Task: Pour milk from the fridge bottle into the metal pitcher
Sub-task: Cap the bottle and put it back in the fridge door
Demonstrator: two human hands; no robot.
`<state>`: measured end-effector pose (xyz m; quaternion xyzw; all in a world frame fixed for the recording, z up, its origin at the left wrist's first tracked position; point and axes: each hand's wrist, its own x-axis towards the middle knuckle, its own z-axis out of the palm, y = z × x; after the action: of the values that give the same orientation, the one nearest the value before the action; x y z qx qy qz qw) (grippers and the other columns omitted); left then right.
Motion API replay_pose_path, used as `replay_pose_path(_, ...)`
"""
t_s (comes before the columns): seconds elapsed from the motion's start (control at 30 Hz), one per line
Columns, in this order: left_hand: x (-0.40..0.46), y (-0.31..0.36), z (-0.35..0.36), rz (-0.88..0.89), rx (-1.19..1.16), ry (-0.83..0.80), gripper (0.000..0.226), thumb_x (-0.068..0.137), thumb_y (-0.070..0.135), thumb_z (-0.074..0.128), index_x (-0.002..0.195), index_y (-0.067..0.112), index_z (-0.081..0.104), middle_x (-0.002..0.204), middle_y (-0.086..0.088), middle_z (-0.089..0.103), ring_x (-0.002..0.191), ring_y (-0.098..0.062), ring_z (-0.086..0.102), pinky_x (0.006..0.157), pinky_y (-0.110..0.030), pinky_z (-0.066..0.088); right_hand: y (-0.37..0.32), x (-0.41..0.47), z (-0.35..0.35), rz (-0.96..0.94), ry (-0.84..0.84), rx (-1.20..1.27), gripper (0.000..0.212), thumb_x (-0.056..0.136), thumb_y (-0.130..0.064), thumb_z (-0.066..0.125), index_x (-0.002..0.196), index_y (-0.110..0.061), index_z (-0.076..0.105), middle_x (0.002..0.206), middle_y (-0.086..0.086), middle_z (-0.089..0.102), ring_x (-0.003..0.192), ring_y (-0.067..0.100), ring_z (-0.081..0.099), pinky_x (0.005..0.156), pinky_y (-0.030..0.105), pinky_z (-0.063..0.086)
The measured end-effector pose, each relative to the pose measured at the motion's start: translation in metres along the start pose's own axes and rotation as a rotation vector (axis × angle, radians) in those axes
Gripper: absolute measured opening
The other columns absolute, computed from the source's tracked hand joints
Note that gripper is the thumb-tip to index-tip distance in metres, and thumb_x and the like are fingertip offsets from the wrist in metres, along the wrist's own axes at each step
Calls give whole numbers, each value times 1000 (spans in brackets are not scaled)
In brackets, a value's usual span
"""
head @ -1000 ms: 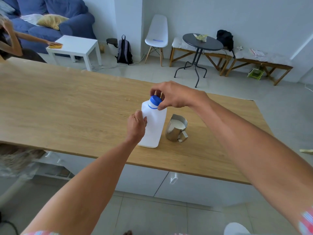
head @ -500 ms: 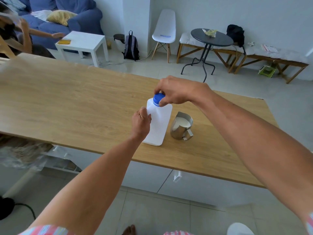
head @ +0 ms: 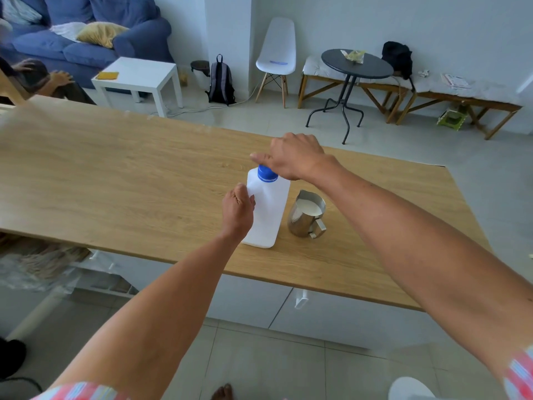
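A white plastic milk bottle (head: 269, 209) stands upright on the wooden counter (head: 115, 174), near its front edge. My left hand (head: 238, 210) grips the bottle's left side by the handle. My right hand (head: 291, 157) is closed over the blue cap (head: 266, 173) on top of the bottle. Just right of the bottle stands the metal pitcher (head: 305, 217), with white milk visible inside and its handle toward me. Bottle and pitcher are close but do not touch.
Beyond the counter are a white side table (head: 138, 77), a blue sofa (head: 86, 33), a white chair (head: 277, 50), a dark round table (head: 356, 67) and a bench (head: 461, 90). Another person (head: 43, 82) sits at the far left. White cabinets are under the counter.
My right hand has turned on the blue cap, its fingers now pointing left. My head has shifted, so the view shows more of the room. Bottle and pitcher stay in place.
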<state>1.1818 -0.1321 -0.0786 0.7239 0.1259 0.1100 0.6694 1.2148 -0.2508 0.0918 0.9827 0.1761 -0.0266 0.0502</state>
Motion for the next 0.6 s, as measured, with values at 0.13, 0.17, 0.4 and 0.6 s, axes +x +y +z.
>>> replay_pose_path(0.13,0,0,-1,1,25,-9,28,88,24,36,62,18,30,61,-7,38,63,-22,31,59,-41,28,16,2,-14,-69,-275,287,50,103,-54,51,139,-20,58,90,1,65,83,25,71,71,39,58)
replay_pose_path(0.17,-1,2,-1,-7,30,1,28,89,23,36,62,17,31,61,-9,39,63,-22,31,59,-40,29,19,2,-18,-130,-333,330,55,100,-43,61,152,-29,48,102,-2,64,88,25,72,72,38,61)
replay_pose_path(0.4,-3,3,2,-12,-13,42,34,100,10,34,66,9,32,62,-10,36,59,-19,31,53,-32,29,11,6,-3,-194,-221,88,33,97,-49,64,112,-19,64,108,1,65,90,25,64,83,46,55)
replay_pose_path(0.6,-6,5,5,14,-52,89,32,96,18,33,66,11,31,63,-10,33,63,-21,34,52,-29,33,1,-8,7,-136,-81,85,38,105,-53,52,99,-16,51,102,2,50,93,27,50,78,38,39)
